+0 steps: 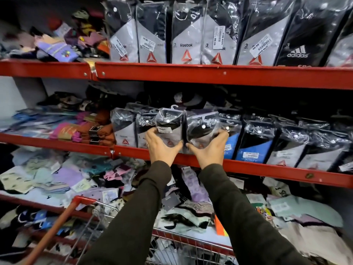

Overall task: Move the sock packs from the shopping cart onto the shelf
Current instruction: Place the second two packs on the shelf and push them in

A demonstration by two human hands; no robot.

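Head view, near to far: a red wire shopping cart (pixel 91 209) sits low, dark-sleeved arms reaching over it. Both hands grasp sock packs at the middle shelf (pixel 267 169) edge — left hand (pixel 162 148) on one sock pack (pixel 168 129), right hand (pixel 209 148) on another pack (pixel 202 131). Glossy plastic likely makes them light, floppy and slippery — best held by the sides. Neighbouring packs (pixel 254 142) crowd the slot; loose socks (pixel 63 176) litter below.

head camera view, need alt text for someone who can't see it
Two hands, left hand and right hand, press two sock packs upright onto the middle red shelf among similar packs. A red shopping cart stands below.
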